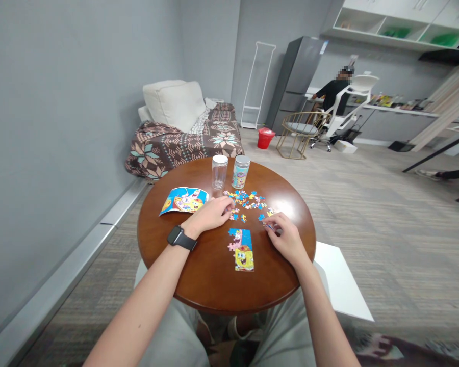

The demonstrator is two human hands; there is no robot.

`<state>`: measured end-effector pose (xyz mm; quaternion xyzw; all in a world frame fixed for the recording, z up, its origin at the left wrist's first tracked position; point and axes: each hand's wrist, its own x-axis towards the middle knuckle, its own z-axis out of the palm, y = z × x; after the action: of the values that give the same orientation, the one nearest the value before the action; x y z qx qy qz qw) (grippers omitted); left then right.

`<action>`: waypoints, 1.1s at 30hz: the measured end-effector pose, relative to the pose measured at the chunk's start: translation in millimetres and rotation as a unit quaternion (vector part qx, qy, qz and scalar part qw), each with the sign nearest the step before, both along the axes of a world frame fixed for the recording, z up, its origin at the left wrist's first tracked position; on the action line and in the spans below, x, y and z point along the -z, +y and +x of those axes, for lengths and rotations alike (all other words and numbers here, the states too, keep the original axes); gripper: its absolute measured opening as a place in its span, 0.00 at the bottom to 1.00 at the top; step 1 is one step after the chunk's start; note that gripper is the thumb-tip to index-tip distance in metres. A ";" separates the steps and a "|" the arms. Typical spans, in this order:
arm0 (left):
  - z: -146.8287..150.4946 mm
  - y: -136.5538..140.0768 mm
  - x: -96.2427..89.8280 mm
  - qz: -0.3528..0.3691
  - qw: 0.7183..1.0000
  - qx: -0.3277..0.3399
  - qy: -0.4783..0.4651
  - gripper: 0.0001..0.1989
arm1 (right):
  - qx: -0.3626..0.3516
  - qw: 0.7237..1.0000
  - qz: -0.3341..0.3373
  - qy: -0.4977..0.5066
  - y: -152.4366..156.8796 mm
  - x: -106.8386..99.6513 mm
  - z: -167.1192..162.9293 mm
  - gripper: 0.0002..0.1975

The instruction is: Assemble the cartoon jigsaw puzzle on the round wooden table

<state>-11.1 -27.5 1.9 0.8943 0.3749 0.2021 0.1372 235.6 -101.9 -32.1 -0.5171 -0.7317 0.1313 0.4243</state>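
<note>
A partly joined jigsaw puzzle (244, 252) lies on the round brown table (210, 278), showing a yellow cartoon face and a pink figure on blue. Beyond it spreads a heap of loose puzzle pieces (248, 199). My left hand (214, 213), with a black watch on the wrist, rests at the heap's left edge. Its fingers are curled together, and what they hold, if anything, is hidden. To the right of the joined part, my right hand (285, 235) pinches a small puzzle piece (268, 226) between thumb and fingers. A curved picture sheet (183, 200) lies behind my left wrist.
A clear jar with a white lid (219, 176) and a printed tin (240, 173) stand behind the heap. Further off are a covered sofa (183, 137), a red bin (265, 138), a wire chair (299, 130) and a person (332, 94) by the counter.
</note>
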 end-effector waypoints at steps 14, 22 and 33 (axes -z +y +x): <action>-0.9 -0.9 -4.8 -0.030 0.998 0.013 0.044 0.05 | 0.013 0.999 -0.043 -0.008 -1.3 2.5 1.8 0.08; -0.2 -6.3 -4.6 -0.014 0.997 0.030 0.062 0.09 | 0.000 1.000 -0.028 -0.002 -1.3 0.4 -0.3 0.10; -2.8 -3.8 1.0 -0.039 0.997 0.057 0.037 0.17 | -0.020 0.999 0.012 -0.026 -0.2 2.1 1.2 0.20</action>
<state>-13.9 -31.2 0.9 0.9152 0.3357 0.1455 0.1691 236.8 -102.1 -34.2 -0.5001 -0.7544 0.1172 0.4086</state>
